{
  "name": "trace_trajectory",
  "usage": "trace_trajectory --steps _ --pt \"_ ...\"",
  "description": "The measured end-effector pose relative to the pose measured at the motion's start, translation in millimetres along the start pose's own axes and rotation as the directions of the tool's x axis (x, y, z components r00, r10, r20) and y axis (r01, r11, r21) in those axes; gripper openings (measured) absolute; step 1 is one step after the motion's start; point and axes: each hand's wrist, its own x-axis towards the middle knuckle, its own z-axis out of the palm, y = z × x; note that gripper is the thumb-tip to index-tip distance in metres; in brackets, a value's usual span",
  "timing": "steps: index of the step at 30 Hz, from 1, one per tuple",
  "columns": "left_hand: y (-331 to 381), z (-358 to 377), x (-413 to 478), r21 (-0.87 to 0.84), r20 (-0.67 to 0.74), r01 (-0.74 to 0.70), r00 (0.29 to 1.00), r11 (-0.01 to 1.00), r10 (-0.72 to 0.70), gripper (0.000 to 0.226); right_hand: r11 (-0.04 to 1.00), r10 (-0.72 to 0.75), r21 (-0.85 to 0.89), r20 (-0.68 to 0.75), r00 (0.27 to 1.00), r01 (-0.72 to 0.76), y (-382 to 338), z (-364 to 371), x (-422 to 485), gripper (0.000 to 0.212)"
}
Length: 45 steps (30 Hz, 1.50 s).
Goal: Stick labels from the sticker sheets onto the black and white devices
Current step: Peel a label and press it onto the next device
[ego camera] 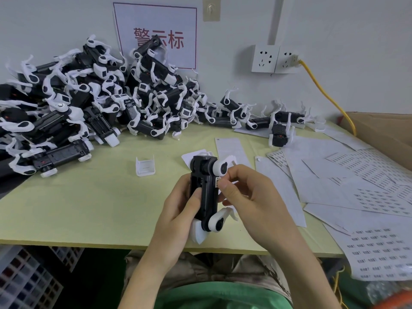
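Observation:
My left hand (178, 210) grips a black and white device (206, 192) upright over the front of the yellow-green table (89, 208), thumb lying on its black body. My right hand (249, 197) has its thumb and forefinger curled against the device's right side, pinching or pressing a small label (218, 181) there. Sticker sheets (376, 197) with rows of small printed labels lie spread to the right. Another sheet (379, 253) hangs over the table's front right edge.
A big heap of black and white devices (89, 103) fills the back left of the table, and a few more (278, 123) lie at the back right. A small white plastic cover (145, 166) stands mid-table. A cardboard box (383, 130), wall sockets (274, 59) and a yellow cable (323, 92) are at the right.

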Motion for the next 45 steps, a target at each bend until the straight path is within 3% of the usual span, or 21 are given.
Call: trace_trajectory --steps 24,32,38,43,45 --pt "-2.2 -2.3 0.2 0.102 -0.001 0.004 1.0 0.995 -0.003 0.037 0.992 0.09 0.094 -0.043 0.995 -0.085 4.3 4.6 1.4 0.015" --pt "2.8 -2.1 1.3 0.032 0.045 0.063 0.997 0.997 -0.065 0.037 0.955 0.168 0.255 -0.049 0.985 -0.15 8.7 1.3 2.5 0.014" --pt "5.7 -3.2 0.8 -0.071 0.071 0.116 0.991 0.991 -0.111 0.039 0.867 0.174 0.451 0.127 0.977 -0.213 15.0 5.3 2.4 0.016" --pt "7.7 -4.4 0.7 -0.058 0.119 0.14 0.984 0.988 -0.133 0.039 0.872 0.122 0.464 0.102 0.987 -0.156 20.1 8.6 2.3 0.03" --pt "9.9 -6.8 1.1 -0.09 0.135 0.168 0.979 0.982 -0.155 0.041 0.878 0.082 0.461 0.127 0.989 -0.132 22.1 8.5 3.1 0.026"
